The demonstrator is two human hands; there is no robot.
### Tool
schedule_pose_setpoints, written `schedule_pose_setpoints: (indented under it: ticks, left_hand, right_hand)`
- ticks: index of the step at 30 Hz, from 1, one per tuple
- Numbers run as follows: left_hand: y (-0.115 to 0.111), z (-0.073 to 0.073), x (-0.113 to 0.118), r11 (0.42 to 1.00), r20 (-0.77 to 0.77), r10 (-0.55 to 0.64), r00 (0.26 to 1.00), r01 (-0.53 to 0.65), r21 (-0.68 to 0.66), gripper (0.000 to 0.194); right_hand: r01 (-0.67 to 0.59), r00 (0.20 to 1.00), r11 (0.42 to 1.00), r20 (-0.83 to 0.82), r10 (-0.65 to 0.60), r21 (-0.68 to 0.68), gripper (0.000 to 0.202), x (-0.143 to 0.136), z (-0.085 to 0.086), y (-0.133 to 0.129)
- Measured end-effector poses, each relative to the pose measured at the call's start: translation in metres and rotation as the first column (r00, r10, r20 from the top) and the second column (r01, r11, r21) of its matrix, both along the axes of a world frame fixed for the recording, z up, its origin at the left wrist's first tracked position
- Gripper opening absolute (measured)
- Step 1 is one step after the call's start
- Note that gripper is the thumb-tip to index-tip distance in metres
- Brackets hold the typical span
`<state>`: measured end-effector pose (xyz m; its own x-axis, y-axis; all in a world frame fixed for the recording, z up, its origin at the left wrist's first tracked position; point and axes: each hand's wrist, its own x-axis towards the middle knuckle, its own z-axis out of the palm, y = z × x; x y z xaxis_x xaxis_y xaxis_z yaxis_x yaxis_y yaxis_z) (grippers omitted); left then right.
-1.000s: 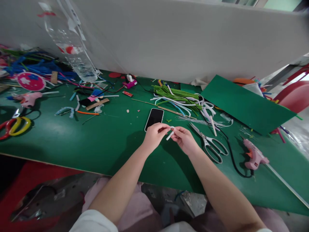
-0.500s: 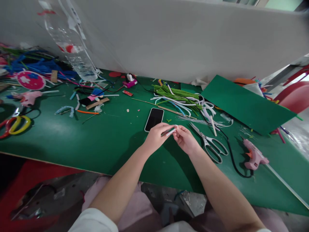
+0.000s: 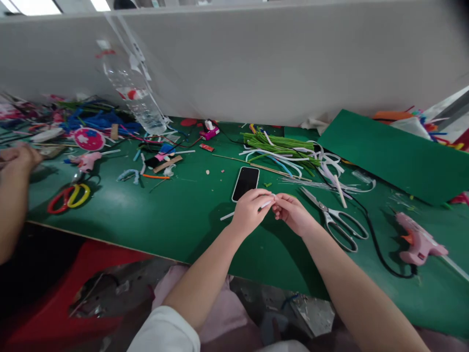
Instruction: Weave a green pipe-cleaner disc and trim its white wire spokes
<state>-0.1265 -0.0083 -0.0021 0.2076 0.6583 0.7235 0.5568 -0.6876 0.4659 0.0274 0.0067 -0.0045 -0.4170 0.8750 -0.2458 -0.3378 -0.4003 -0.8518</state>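
Observation:
My left hand is closed around a white pipe cleaner, whose tail sticks out to the left past the hand. The fingertips of my right hand pinch its other end, meeting the left fingertips. Fingers cover most of the strip, so its shape between them is hidden. Just behind my left hand lies a phone with a dark screen. To the right of my right hand are grey-handled scissors, blades slightly apart.
Behind the phone lie green pipe cleaners and thin wires. A pink glue gun rests at right, near a green board. At left are a water bottle, red-and-yellow scissors and another person's hand.
The view has swung left, bringing another person's arm into sight. My hands stay together on the pipe cleaner, and its tail now shows left of my left hand.

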Motion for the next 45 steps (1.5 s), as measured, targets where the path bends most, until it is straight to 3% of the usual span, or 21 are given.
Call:
schedule_pose_setpoints:
  ticks: [8,15,27,45]
  left_hand:
    - [-0.0008,-0.0006,-0.002,0.999,-0.093,0.011,0.996,-0.007,0.047,0.014]
    - [-0.0002,-0.001,-0.0017,1.0,-0.04,-0.002,0.999,0.003,0.025,0.011]
    - [-0.0018,0.0023,0.0031,0.99,0.104,0.011,0.995,0.003,-0.139,0.011]
    - [-0.0036,0.0038,0.0037,0.95,0.107,0.096,0.99,-0.059,-0.306,0.009]
  right_hand:
    - [0.038,0.999,0.999,0.035,-0.038,0.002,0.018,0.0005,-0.0015,0.0005]
    - [0.01,0.998,1.0,0.056,-0.012,0.025,0.017,0.0008,-0.0021,0.0007]
    - [0.049,0.993,0.997,0.102,-0.054,0.052,0.019,-0.0013,-0.0002,-0.0013]
    - [0.08,0.975,0.99,0.196,-0.102,0.118,0.021,-0.003,-0.0044,0.0]
